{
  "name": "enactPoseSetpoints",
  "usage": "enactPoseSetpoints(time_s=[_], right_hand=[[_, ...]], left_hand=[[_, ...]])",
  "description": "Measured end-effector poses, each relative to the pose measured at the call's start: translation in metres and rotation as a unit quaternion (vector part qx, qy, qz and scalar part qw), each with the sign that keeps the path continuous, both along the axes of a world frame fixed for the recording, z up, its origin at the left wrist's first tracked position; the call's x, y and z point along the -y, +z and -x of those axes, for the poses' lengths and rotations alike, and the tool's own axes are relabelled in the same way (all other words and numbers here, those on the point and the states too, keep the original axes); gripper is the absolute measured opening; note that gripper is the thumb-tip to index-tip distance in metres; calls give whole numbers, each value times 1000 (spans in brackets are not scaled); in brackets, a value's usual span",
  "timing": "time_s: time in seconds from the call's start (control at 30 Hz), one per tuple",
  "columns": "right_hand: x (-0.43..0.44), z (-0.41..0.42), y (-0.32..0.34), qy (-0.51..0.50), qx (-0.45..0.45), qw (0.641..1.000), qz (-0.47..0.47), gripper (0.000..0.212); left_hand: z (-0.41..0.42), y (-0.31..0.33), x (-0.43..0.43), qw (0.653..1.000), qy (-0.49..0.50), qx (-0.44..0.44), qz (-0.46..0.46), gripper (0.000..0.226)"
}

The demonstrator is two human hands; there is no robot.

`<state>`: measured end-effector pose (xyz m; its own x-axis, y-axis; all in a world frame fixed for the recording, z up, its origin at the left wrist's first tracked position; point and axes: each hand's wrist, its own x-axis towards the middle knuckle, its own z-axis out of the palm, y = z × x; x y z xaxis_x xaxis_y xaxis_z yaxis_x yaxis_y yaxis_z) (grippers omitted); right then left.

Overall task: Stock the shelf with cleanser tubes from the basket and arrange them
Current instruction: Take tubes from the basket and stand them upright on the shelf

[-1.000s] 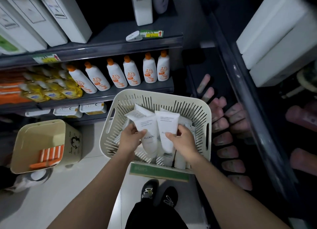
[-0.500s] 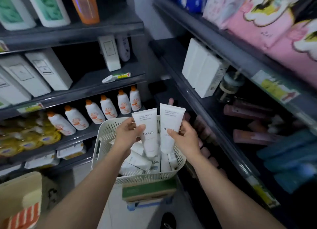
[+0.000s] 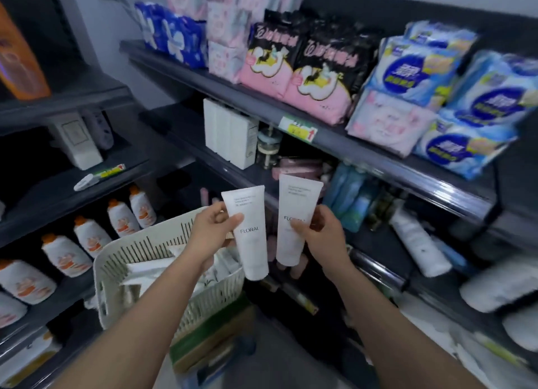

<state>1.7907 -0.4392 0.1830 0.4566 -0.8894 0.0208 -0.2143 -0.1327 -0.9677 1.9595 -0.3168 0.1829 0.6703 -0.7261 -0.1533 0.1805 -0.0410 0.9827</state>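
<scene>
Now both hands are up, just above and to the right of the basket, and each one holds a white cleanser tube. The left hand pinches the left tube with its thumb on the front, close over the basket's right rim. The right hand pinches the right tube the same way, a little farther right of the basket. Both tubes stand tall, flat end up and round cap end down, and the left one leans a bit. They are side by side but do not touch. More white tubes lie in a pile inside the basket. The shelves run along to the right of the basket and up from it, so the right hand is the closer one. I think its tube should go in first, kept standing up, and the left tube next to it after. Which shelf board is the right one, I cannot tell
</scene>
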Motion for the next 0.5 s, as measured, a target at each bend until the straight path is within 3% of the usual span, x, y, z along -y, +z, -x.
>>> enactPoseSetpoints(time_s=[0.5], right_hand=[[-3, 223, 56, -215, 8, 976, 37, 21]], left_hand=[[173, 48, 67, 960, -276, 28, 28, 21]])
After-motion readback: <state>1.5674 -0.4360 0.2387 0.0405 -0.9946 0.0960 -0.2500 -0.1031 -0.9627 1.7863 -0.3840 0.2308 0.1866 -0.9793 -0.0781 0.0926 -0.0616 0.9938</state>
